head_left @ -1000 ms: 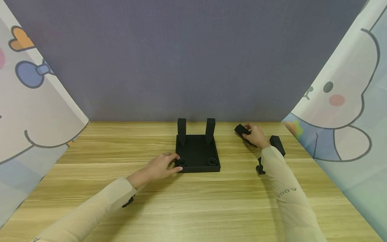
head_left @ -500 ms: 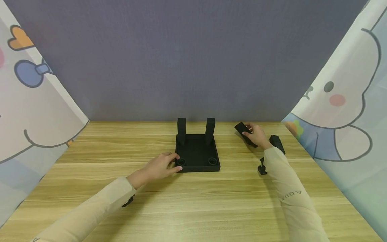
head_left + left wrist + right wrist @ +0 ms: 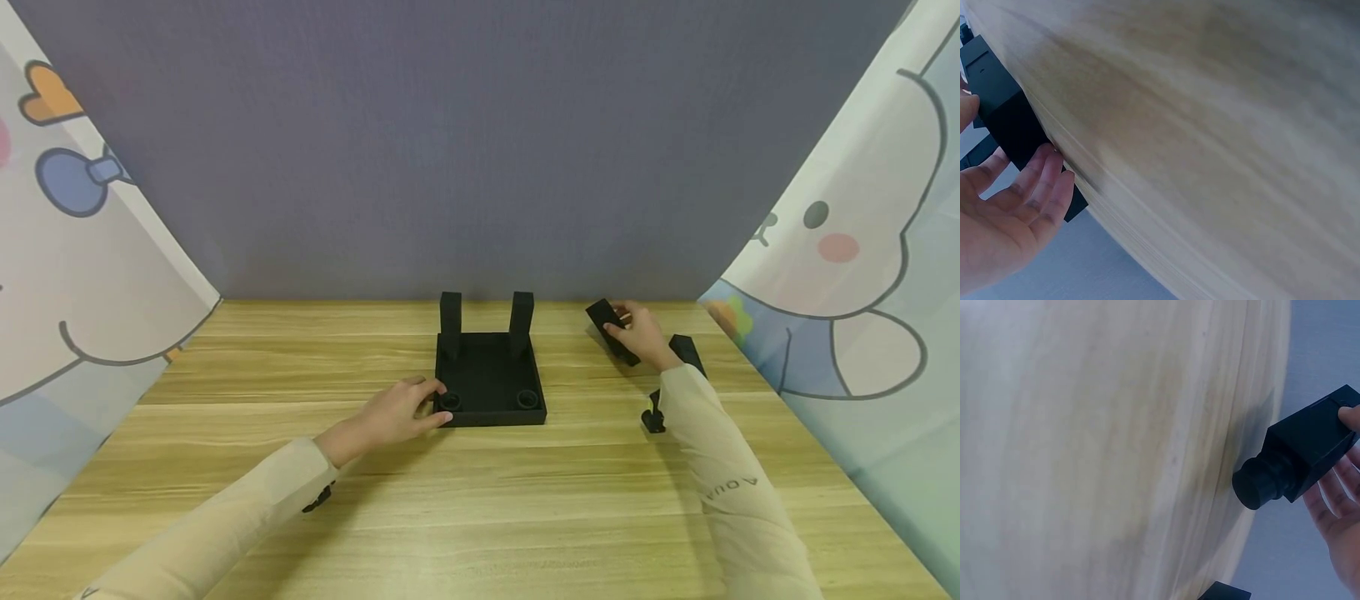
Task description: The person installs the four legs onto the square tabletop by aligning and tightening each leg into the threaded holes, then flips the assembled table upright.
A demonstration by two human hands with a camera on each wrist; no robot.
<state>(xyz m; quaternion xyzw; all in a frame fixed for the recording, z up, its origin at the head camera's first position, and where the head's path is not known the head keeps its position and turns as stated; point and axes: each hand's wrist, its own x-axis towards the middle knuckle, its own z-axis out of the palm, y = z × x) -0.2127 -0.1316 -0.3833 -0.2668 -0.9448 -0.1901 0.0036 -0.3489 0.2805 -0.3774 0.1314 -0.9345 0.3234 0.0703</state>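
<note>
A shallow black square base (image 3: 487,379) lies on the table, with one square leg (image 3: 451,321) upright at its back left and another leg (image 3: 521,321) at its back right. Round sockets show in both front corners, a left socket (image 3: 450,402) and a right socket (image 3: 527,400). My left hand (image 3: 393,414) grips the base's front left corner between thumb and fingers. At the back right, my right hand (image 3: 645,337) holds a loose black leg (image 3: 609,323) at a tilt. In the right wrist view this leg (image 3: 1310,440) has a stepped round plug at one end.
Another loose black leg (image 3: 686,352) lies right of my right hand, partly hidden by the sleeve. A grey panel (image 3: 465,150) rises behind the wooden table (image 3: 480,517). Cartoon-printed cloths hang at the left side (image 3: 97,275) and right side (image 3: 847,333).
My right hand has shifted slightly right and back with the leg, whose far end has risen. My left hand and the base have stayed put.
</note>
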